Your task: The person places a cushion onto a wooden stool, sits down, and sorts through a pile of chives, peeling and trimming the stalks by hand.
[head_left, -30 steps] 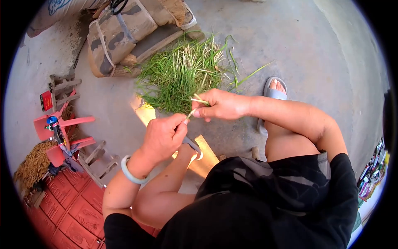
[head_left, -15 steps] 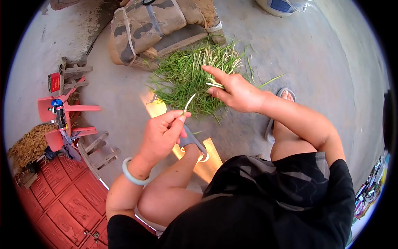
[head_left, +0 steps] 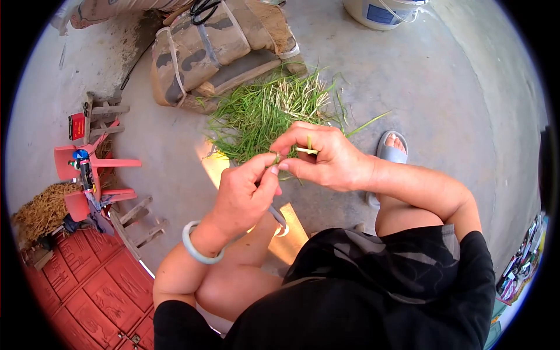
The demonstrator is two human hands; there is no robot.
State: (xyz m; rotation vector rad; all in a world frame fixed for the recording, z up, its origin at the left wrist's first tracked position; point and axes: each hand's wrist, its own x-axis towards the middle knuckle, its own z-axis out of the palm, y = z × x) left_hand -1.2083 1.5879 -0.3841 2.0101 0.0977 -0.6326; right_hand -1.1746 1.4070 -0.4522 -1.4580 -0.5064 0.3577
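Both hands meet in front of a heap of green stalks [head_left: 251, 116] with pale ends, lying on the floor. My left hand [head_left: 245, 189], below a pale bracelet [head_left: 195, 248], pinches a thin green stalk [head_left: 277, 158] between thumb and fingertips. Touching the same spot with thumb and index finger, my right hand [head_left: 326, 154] also keeps a few short pale-green stalk pieces [head_left: 307, 150] in its curled fingers.
A camouflage-patterned bundle [head_left: 204, 49] on a wooden frame lies behind the heap. A white bucket [head_left: 379, 13] stands at the top. At the left are a red chair [head_left: 73, 163], a wooden stool [head_left: 137, 219], dry straw [head_left: 44, 210] and a red door panel [head_left: 87, 286].
The hands were apart half a second ago and have come together again. My right hand has moved down and left, its extended index finger now bent inward to the thumb.
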